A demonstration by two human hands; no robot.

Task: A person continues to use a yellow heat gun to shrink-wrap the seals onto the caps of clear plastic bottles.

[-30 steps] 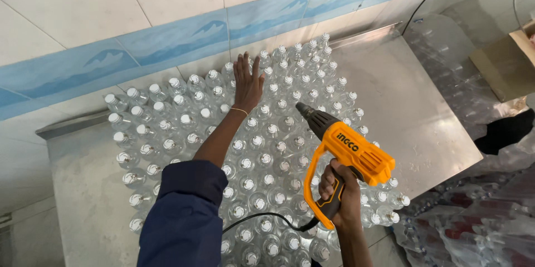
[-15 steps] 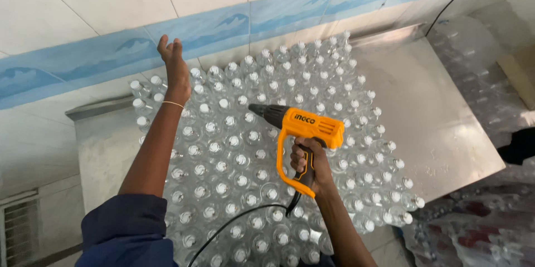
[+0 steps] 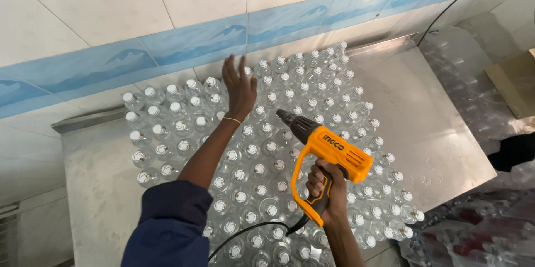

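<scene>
White wall tiles with a pale blue patterned band (image 3: pixel 184 44) rise behind a steel table (image 3: pixel 434 133), whose brushed metal top is dull and a little scratched. Many small clear plastic bottles (image 3: pixel 262 150) with white caps stand upright and close together on it, filling most of the surface up to the wall.

Both hands are well apart. The left hand (image 3: pixel 239 86) is open, with fingers stretched, over the bottles near the wall; whether the palm really touches the caps, I cannot tell. The right hand (image 3: pixel 329 192) is closed around the grip of an orange heat gun (image 3: pixel 329 153) with a black nozzle, and the nozzle points down toward the caps in the middle of the group. A black cable (image 3: pixel 251 233) runs from the handle over the near bottles.

I judge that the heating of the caps is in progress, with the free hand steadying the group. A next pass would need a steady nozzle height and the open hand kept away from the hot air.

At the right side lie packs of bottles in wrinkled transparent film (image 3: pixel 479 233) and a brown cardboard box (image 3: pixel 515 80).
</scene>
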